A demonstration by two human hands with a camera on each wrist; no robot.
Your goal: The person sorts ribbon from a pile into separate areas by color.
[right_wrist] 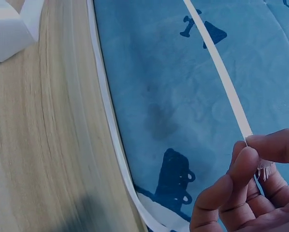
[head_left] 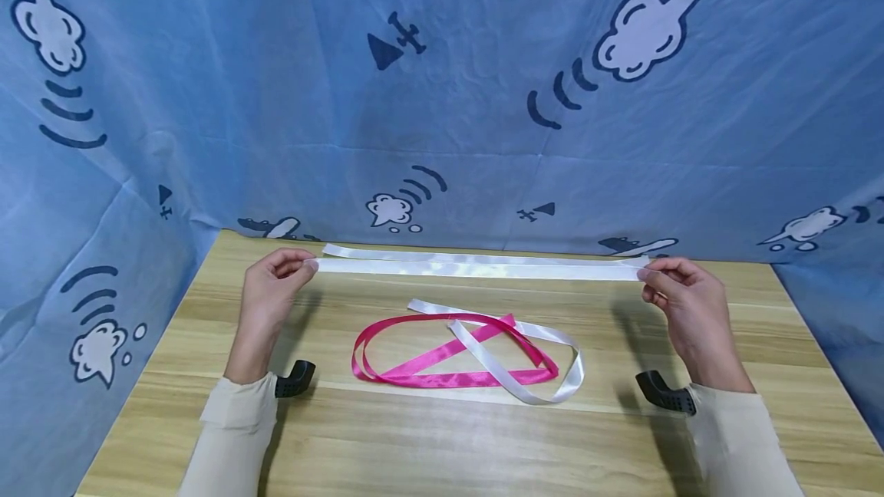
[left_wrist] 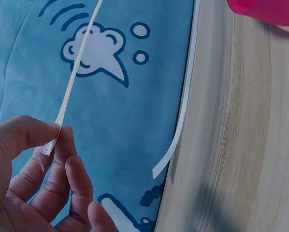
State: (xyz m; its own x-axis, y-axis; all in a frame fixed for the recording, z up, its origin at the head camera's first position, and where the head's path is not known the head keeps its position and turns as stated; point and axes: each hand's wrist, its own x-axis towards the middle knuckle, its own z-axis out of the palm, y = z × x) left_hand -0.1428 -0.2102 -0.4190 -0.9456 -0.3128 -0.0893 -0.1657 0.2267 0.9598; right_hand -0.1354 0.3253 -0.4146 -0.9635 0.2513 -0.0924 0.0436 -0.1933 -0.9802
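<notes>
A white satin ribbon (head_left: 476, 270) is stretched straight between both hands above the back of the wooden table. My left hand (head_left: 272, 290) pinches its left end between thumb and fingertips; the left wrist view shows the left hand (left_wrist: 48, 174) with the ribbon's edge (left_wrist: 79, 60). At the other end my right hand (head_left: 691, 313) pinches the ribbon, and in the right wrist view frayed threads stick out beside the right hand (right_wrist: 251, 183). Another white ribbon (head_left: 380, 255) lies along the table's back edge, just behind the held one.
On the middle of the table (head_left: 442, 443), a looped pink ribbon (head_left: 442, 380) overlaps a curled white ribbon (head_left: 493, 366). A blue patterned cloth (head_left: 456, 98) hangs behind the table and at its sides. Black curved pieces (head_left: 295, 379) stick out by both sleeves.
</notes>
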